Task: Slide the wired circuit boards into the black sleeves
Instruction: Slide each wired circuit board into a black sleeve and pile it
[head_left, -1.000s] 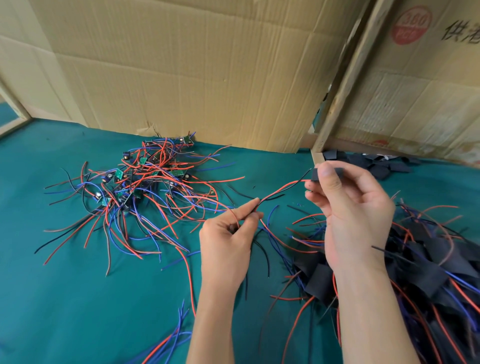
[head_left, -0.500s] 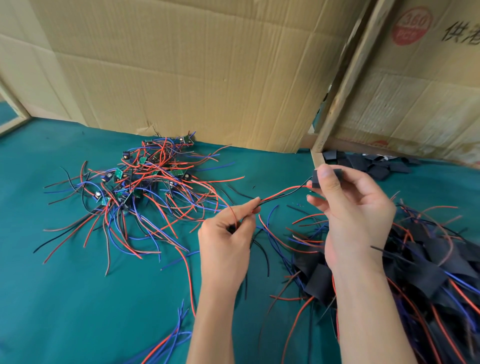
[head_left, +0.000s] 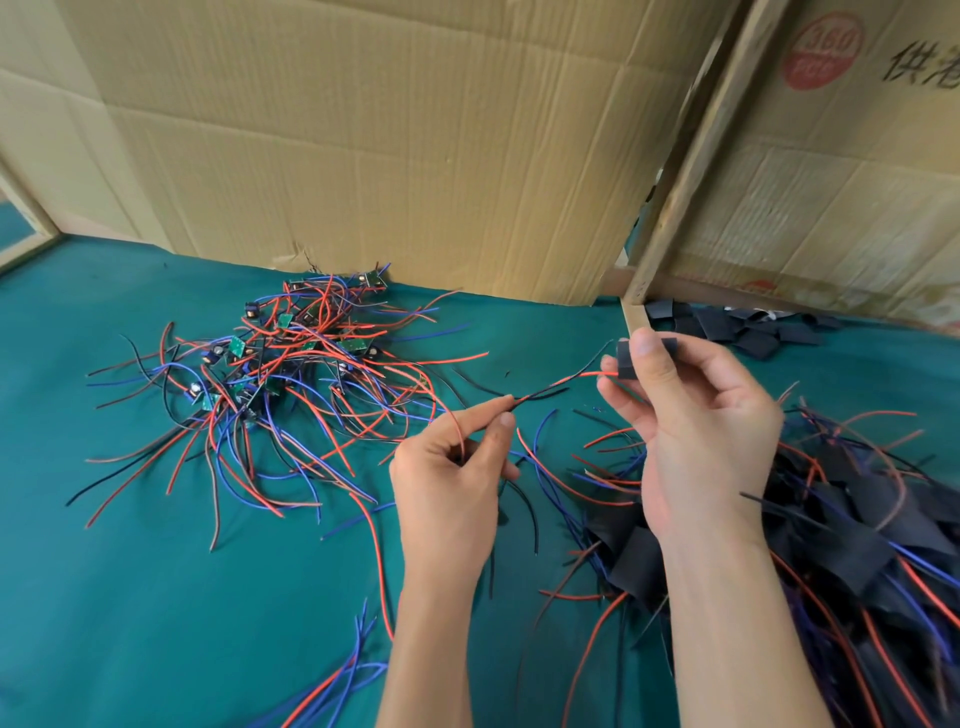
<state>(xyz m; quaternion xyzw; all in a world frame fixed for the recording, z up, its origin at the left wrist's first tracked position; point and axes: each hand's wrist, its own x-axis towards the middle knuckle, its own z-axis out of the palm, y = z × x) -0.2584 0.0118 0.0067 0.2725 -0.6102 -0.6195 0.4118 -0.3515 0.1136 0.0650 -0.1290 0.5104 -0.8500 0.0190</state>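
— What did the right hand (head_left: 691, 431) have hold of?

— A black sleeve (head_left: 628, 358), raised above the green table cover (head_left: 156, 597). The thumb was pressed across its front and the fingers were closed behind it, so only the sleeve's left part and a corner beyond the thumb showed.

— And the left hand (head_left: 447, 478)?

— Thumb and forefinger were pinched shut on a red and black wire pair (head_left: 545, 391), near the middle of the view. That pair ran up and to the right, from the pinch to the sleeve's lower left edge. Whether a board sat inside the sleeve, I could not tell; the thumb and the sleeve hid it.

— Where were the other boards?

— In a tangled pile of wired circuit boards (head_left: 270, 374) at the left rear of the cover, small green boards among red, blue and black leads, close to the cardboard wall (head_left: 389, 156).

— And the sleeves?

— Loose empty black sleeves (head_left: 727, 327) lay at the right rear beside a wooden post (head_left: 691, 156). A heap of sleeved pieces (head_left: 857, 519) with wires sticking out lay under and to the right of the right forearm. A few blue and red wires (head_left: 337, 691) lay at the near edge.
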